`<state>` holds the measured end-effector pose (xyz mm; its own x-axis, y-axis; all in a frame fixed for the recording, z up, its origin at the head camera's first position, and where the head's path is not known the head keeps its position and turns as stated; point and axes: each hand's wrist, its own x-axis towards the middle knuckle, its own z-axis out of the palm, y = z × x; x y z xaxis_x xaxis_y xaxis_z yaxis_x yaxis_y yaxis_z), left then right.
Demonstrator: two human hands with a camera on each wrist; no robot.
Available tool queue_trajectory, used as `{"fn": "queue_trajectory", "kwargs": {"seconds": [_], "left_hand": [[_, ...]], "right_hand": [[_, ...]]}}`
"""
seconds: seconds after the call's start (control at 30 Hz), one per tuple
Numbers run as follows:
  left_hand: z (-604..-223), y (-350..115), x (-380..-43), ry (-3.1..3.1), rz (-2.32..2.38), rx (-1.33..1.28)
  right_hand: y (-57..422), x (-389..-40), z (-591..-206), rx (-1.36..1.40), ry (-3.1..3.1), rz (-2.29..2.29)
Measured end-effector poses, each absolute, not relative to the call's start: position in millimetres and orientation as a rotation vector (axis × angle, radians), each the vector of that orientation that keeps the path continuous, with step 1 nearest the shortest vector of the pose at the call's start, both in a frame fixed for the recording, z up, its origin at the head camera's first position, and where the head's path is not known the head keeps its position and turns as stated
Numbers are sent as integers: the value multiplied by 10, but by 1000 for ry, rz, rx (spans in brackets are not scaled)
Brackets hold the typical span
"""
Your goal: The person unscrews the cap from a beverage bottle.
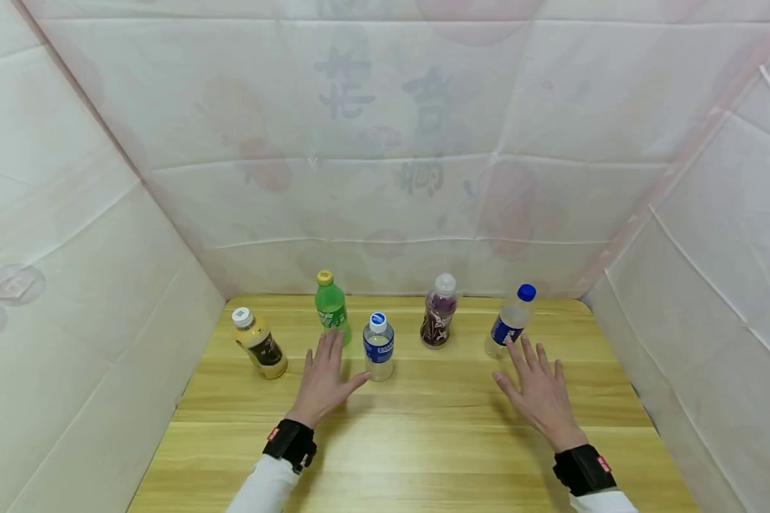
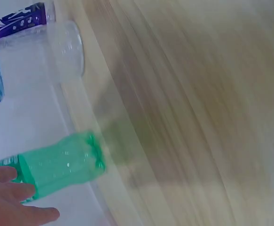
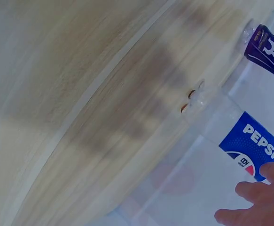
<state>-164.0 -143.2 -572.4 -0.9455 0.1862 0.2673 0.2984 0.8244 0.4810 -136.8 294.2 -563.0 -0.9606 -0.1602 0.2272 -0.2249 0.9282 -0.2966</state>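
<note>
My left hand (image 1: 324,380) hovers over the table with fingers spread, holding nothing. Its fingertips overlap the lower part of a green bottle with a yellow cap (image 1: 331,308) in the head view, and its thumb points at a clear water bottle with a blue label (image 1: 378,347). On the other side my right hand (image 1: 540,392) is spread too, with nothing in it. Just beyond its fingertips stands a Pepsi-labelled bottle with a blue cap (image 1: 513,319); the right wrist view shows the blue label (image 3: 252,146) close by the fingers.
A purple bottle with a white cap (image 1: 439,311) stands between the two hands, farther back. At the left is a yellowish drink bottle with a dark label (image 1: 260,343). The wooden table (image 1: 423,442) is enclosed by pale cloth walls (image 1: 385,199) at the back and sides.
</note>
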Motion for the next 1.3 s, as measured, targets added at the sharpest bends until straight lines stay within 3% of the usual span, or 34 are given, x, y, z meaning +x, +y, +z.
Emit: {"fn": "queue_trajectory", "kwargs": {"seconds": [0.57,1.3], "left_hand": [[-5813,-943,-1814,-2624,-1671,-161],[-5919,-810,-1889,-2512,-1828,-90]], "right_hand": [[2789,-1360,-5683,302,-2890,485],[2734,-1312,-5735,340,-2868,511]]}}
